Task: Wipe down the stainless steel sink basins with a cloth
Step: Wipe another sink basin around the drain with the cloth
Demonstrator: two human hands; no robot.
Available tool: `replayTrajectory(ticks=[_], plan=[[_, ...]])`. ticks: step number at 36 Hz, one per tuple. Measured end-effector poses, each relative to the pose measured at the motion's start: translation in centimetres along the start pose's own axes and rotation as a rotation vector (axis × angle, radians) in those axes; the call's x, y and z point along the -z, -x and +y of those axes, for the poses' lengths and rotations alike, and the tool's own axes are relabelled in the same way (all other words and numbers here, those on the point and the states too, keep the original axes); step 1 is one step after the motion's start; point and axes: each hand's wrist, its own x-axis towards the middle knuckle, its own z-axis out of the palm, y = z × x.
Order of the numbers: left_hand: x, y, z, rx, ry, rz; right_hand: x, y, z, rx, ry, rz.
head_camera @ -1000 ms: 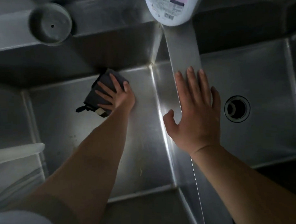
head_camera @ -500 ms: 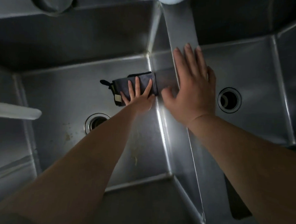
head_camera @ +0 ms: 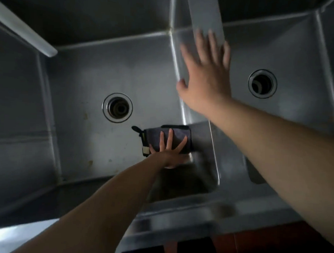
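A folded dark grey cloth (head_camera: 179, 134) with a pale label lies on the floor of the left sink basin (head_camera: 84, 81), against the wall it shares with the right basin. My left hand (head_camera: 170, 147) presses flat on the cloth with straight, spread fingers. My right hand (head_camera: 205, 76) is open and flat over the steel divider (head_camera: 204, 16) between the two basins; it is blurred. The right basin (head_camera: 290, 55) lies beyond it.
Each basin has a round drain: the left drain (head_camera: 117, 107) and the right drain (head_camera: 262, 83). A pale faucet spout (head_camera: 25, 30) reaches in from the upper left. The front sink rim (head_camera: 187, 218) runs below my arms. Small stains dot the left basin floor.
My left hand has slid the cloth along the divider wall from the back of the left basin toward the front. The view has tilted down, and my right hand stays over the divider.
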Motion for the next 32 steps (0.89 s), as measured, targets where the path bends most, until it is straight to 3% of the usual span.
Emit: replayTrajectory(ticks=[5, 10, 14, 17, 19, 22, 25, 27, 29, 32], plan=[[1.3, 3.5, 0.5, 0.029, -0.019, -0.281, -0.4, 11.0, -2.0, 0.260, -0.189, -0.036], [6.2, 7.9, 1.5, 0.037, 0.153, -0.335, -0.7, 15.2, -3.2, 0.243, -0.243, -0.161], [6.5, 8.9, -1.5, 0.000, 0.428, -0.173, -1.5, 15.0, -5.8, -0.037, -0.528, -0.407], [6.3, 8.4, -6.1, 0.075, 0.751, 0.117, -4.4, 13.5, -6.9, -0.258, -0.591, -0.690], [6.5, 7.8, -10.4, 0.193, 0.781, 0.380, -7.4, 12.5, -7.1, -0.310, -0.513, -0.853], [6.4, 7.1, -17.3, 0.508, 0.622, 0.682, -12.2, 11.6, -7.1, -0.304, -0.279, -1.093], [5.3, 6.7, -21.9, 0.724, 0.540, 0.767, -15.5, 12.4, -7.5, -0.148, -0.021, -1.323], [4.4, 6.7, -24.2, 0.715, 0.425, 0.763, -16.5, 13.1, -8.0, -0.118, 0.041, -1.416], [3.4, 6.5, -26.3, 0.658, 0.308, 0.655, -16.7, 13.7, -7.8, -0.145, 0.029, -1.421], [2.2, 5.8, -27.1, 0.643, 0.389, 0.544, -16.4, 13.9, -7.1, -0.172, -0.002, -1.397]])
